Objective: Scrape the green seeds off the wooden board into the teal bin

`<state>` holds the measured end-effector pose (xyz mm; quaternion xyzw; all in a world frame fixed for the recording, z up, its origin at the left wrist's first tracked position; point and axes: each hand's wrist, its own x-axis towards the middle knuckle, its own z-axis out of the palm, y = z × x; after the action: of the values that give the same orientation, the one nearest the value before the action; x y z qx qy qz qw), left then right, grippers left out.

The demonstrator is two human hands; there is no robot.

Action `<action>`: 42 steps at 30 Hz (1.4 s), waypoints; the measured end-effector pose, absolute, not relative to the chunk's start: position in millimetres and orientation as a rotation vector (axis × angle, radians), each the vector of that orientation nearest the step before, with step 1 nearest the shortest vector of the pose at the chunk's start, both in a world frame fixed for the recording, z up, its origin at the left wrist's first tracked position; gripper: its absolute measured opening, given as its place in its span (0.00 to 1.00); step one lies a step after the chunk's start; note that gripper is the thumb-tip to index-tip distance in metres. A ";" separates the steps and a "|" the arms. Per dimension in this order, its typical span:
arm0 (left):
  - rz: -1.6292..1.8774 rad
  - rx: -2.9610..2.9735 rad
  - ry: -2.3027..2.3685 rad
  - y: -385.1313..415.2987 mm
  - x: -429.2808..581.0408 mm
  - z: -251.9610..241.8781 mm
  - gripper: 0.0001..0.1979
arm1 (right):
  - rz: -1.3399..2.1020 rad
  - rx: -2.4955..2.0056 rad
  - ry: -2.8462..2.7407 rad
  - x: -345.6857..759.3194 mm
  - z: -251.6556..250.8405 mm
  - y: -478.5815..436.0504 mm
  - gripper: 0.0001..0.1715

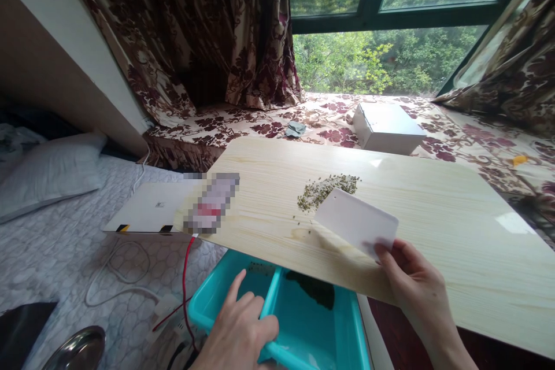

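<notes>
My right hand (416,283) pinches the near right corner of a flat white plastic card (358,219), held tilted over the wooden board (433,214). Beside the card's far left edge lies a spread of small greenish beans (323,189), with a few strays nearer the board's front. Below the board's front edge is a turquoise two-part bin (303,329). Its left compartment holds a few small beans; dark material lies in the right one. My left hand (245,324) is over the bin's divider, index finger stretched toward the left compartment, other fingers curled, holding nothing visible.
A blurred phone-like object (212,205) with a red cable (185,283) lies on the board's left end. A white box (388,127) stands on the window ledge. At left are a laptop-like white case (151,205), a pillow (56,170) and a metal bowl (78,350).
</notes>
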<state>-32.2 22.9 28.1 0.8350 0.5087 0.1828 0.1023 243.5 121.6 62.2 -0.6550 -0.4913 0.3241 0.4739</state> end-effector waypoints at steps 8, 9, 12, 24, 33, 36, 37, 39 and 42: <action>0.535 2.467 1.510 22.0 -33.8 33.5 0.17 | 0.761 -1.639 -1.201 237.5 60.9 126.6 0.15; 0.523 2.453 1.520 21.6 -34.0 34.8 0.17 | 0.756 -1.644 -1.198 239.3 61.1 125.6 0.15; 0.474 2.404 1.543 20.9 -33.7 38.0 0.19 | 0.814 -1.608 -1.206 242.5 63.5 120.7 0.14; 0.547 2.444 1.497 21.9 -34.6 33.3 0.19 | 0.940 -1.535 -1.243 232.2 56.0 106.9 0.13; 0.549 2.443 1.509 19.8 -32.6 33.2 0.19 | 0.740 -1.716 -1.165 260.1 63.5 106.2 0.14; 0.561 2.462 1.489 20.5 -32.7 33.2 0.19 | 0.773 -1.641 -1.180 253.2 60.4 103.9 0.15; 0.561 2.464 1.490 20.6 -32.8 33.2 0.19 | 0.790 -1.623 -1.199 249.2 59.1 102.8 0.15; 0.562 2.463 1.500 20.5 -33.3 32.5 0.19 | 0.820 -1.603 -1.240 241.1 56.6 100.8 0.15; 0.567 2.451 1.513 20.1 -34.5 28.7 0.19 | 0.837 -1.584 -1.288 233.4 54.4 99.4 0.15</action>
<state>-34.5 20.1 28.7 0.8305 0.5127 0.1921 0.1025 233.4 99.4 54.4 -0.6410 -0.5209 0.3386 0.4507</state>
